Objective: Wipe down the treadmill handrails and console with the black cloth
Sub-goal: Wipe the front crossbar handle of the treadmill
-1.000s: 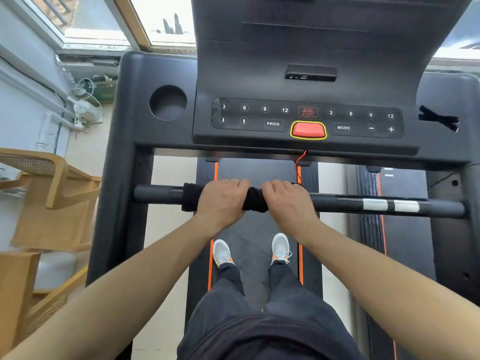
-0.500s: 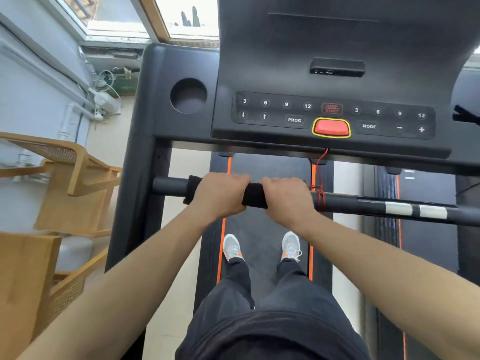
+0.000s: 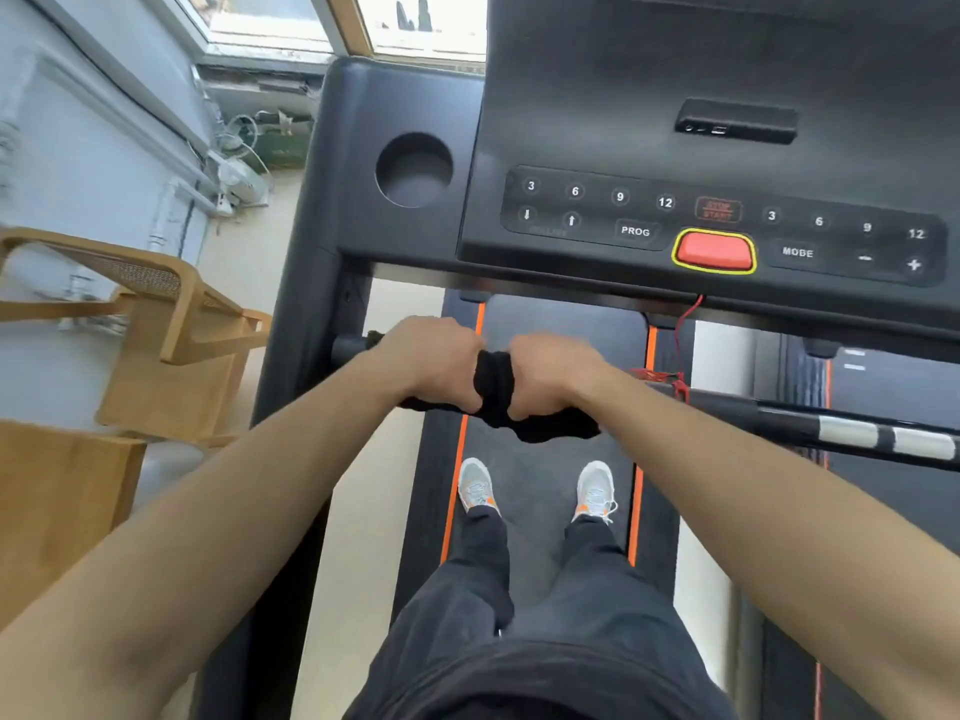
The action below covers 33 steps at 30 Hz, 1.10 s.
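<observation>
A black cloth (image 3: 493, 387) is wrapped round the treadmill's black front handrail (image 3: 779, 415). My left hand (image 3: 428, 363) grips the cloth-covered bar near its left end. My right hand (image 3: 558, 374) grips it just to the right, with a bunch of cloth showing between the two fists and a fold hanging below. The console (image 3: 727, 226) with numbered buttons and a red stop button (image 3: 714, 252) sits above and beyond the bar.
A red safety cord (image 3: 675, 356) hangs from the console and is knotted on the bar right of my right hand. White tape bands (image 3: 883, 436) mark the bar's right part. Wooden chairs (image 3: 156, 330) stand left of the treadmill. A round cup holder (image 3: 414, 169) is at the console's left.
Both hands have slid the cloth leftward along the handrail, toward the left upright. The cloth now hangs looser below the fists. The view has swung left.
</observation>
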{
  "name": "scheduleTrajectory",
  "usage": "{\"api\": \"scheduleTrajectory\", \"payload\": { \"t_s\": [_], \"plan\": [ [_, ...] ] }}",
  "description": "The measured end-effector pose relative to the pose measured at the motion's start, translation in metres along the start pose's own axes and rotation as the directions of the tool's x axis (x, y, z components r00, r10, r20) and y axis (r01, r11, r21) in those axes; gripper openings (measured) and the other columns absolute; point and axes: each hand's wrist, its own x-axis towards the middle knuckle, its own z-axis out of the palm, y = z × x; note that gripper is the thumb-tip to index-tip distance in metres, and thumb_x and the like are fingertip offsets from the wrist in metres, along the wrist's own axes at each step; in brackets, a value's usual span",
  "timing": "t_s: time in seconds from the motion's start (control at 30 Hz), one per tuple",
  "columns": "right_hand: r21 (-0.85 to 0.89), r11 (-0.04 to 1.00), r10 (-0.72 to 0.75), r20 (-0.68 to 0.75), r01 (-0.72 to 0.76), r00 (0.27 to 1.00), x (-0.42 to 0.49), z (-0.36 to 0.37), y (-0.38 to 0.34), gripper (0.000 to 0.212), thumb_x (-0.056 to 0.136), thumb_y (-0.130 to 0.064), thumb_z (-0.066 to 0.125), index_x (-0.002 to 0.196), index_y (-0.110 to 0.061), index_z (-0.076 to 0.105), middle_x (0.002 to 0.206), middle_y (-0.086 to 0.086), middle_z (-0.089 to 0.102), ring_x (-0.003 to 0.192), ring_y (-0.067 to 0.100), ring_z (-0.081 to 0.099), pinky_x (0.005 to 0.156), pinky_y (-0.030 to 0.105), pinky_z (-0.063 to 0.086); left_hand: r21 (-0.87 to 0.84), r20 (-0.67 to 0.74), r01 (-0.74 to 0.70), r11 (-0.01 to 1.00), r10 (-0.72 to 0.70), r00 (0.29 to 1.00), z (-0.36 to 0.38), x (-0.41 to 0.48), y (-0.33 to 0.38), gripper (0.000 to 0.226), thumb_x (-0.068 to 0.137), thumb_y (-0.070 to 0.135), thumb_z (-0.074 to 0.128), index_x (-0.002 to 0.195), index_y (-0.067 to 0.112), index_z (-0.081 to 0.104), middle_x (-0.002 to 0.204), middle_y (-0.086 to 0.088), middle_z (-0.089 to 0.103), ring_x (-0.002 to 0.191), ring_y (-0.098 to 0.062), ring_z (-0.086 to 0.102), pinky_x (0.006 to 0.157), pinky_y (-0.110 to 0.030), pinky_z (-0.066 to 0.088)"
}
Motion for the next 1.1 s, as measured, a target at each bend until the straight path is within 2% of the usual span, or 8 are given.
{"api": "scheduleTrajectory", "payload": {
  "t_s": [0.1, 0.2, 0.33, 0.5, 0.67, 0.83, 1.0, 1.1],
  "plan": [
    [-0.252, 0.965, -0.092, -0.583, -0.072, 0.807, -0.002, 0.048, -0.016, 0.024, 0.067, -0.013, 0.079, 0.081, -0.016, 0.06, 0.068, 0.002, 0.064, 0.059, 0.029, 0.064, 0.054, 0.031, 0.04, 0.218, -0.504, 0.028, 0.976, 0.088, 0.859, 0.042, -0.009, -0.011, 0.029, 0.069, 0.035, 0.075, 0.077, 0.02, 0.051, 0.062, 0.002, 0.057, 0.052, -0.025, 0.056, 0.049, -0.028, 0.037],
    [-0.28, 0.955, -0.136, -0.696, -0.093, 0.705, 0.004, 0.059, -0.024, 0.032, 0.059, -0.013, 0.085, 0.075, -0.016, 0.057, 0.062, 0.003, 0.062, 0.052, 0.028, 0.062, 0.051, 0.03, 0.032, 0.268, -0.665, 0.028, 0.963, 0.164, 0.729, 0.058, -0.009, -0.021, 0.023, 0.066, 0.023, 0.076, 0.073, 0.015, 0.056, 0.058, -0.003, 0.056, 0.046, -0.027, 0.055, 0.046, -0.029, 0.03],
    [-0.029, 0.999, -0.03, -0.055, 0.028, 0.998, 0.018, 0.004, -0.026, 0.021, 0.074, -0.029, 0.074, 0.084, -0.018, 0.058, 0.079, 0.0, 0.067, 0.071, 0.026, 0.065, 0.061, 0.031, 0.051, 0.061, -0.139, -0.031, 0.998, 0.039, 0.99, 0.016, -0.007, -0.02, 0.026, 0.075, 0.044, 0.067, 0.088, 0.023, 0.06, 0.073, 0.003, 0.06, 0.069, -0.025, 0.064, 0.06, -0.031, 0.043],
    [0.3, 0.952, -0.069, 0.397, -0.058, 0.915, 0.043, -0.028, -0.033, 0.028, 0.068, -0.018, 0.086, 0.092, -0.016, 0.072, 0.094, 0.011, 0.076, 0.083, 0.029, 0.075, 0.079, 0.041, 0.063, -0.271, 0.357, 0.023, 0.962, 0.078, 0.931, -0.019, 0.006, -0.031, 0.02, 0.069, 0.035, 0.077, 0.079, 0.025, 0.063, 0.085, -0.001, 0.071, 0.071, -0.015, 0.065, 0.07, -0.033, 0.056],
    [-0.012, 0.999, 0.035, -0.133, -0.037, 0.991, 0.021, 0.003, -0.054, 0.01, 0.077, -0.022, 0.069, 0.084, -0.023, 0.061, 0.079, -0.002, 0.066, 0.074, 0.026, 0.066, 0.064, 0.028, 0.048, 0.101, -0.318, 0.014, 0.995, 0.018, 0.948, 0.03, -0.013, -0.028, 0.013, 0.084, 0.036, 0.06, 0.087, 0.024, 0.058, 0.076, 0.001, 0.063, 0.068, -0.027, 0.063, 0.058, -0.031, 0.035],
    [-0.264, 0.96, -0.127, -0.698, -0.088, 0.704, 0.025, 0.052, -0.062, 0.029, 0.052, -0.004, 0.078, 0.066, -0.018, 0.057, 0.054, 0.002, 0.059, 0.044, 0.025, 0.059, 0.047, 0.024, 0.031, 0.22, -0.735, 0.049, 0.974, 0.133, 0.665, 0.068, -0.006, -0.036, 0.02, 0.063, 0.007, 0.064, 0.065, 0.018, 0.047, 0.052, -0.001, 0.046, 0.041, -0.023, 0.043, 0.047, -0.028, 0.02],
    [-0.08, 0.997, 0.002, -0.168, -0.016, 0.986, 0.029, 0.009, -0.064, 0.018, 0.075, -0.029, 0.071, 0.088, -0.024, 0.06, 0.085, 0.0, 0.068, 0.08, 0.027, 0.069, 0.065, 0.03, 0.05, 0.042, -0.177, -0.056, 0.998, 0.063, 0.982, 0.024, -0.012, -0.043, 0.022, 0.076, 0.041, 0.068, 0.08, 0.024, 0.054, 0.065, 0.005, 0.05, 0.058, -0.022, 0.05, 0.056, -0.03, 0.037],
    [0.194, 0.98, -0.083, 0.22, 0.04, 0.972, 0.048, -0.019, -0.063, 0.034, 0.066, -0.027, 0.084, 0.095, -0.018, 0.07, 0.093, 0.003, 0.075, 0.083, 0.022, 0.072, 0.079, 0.036, 0.061, -0.251, 0.296, -0.015, 0.968, 0.091, 0.951, -0.014, -0.004, -0.056, 0.023, 0.071, 0.036, 0.081, 0.085, 0.025, 0.066, 0.081, 0.003, 0.067, 0.068, -0.014, 0.06, 0.068, -0.03, 0.05]
  ]
}}
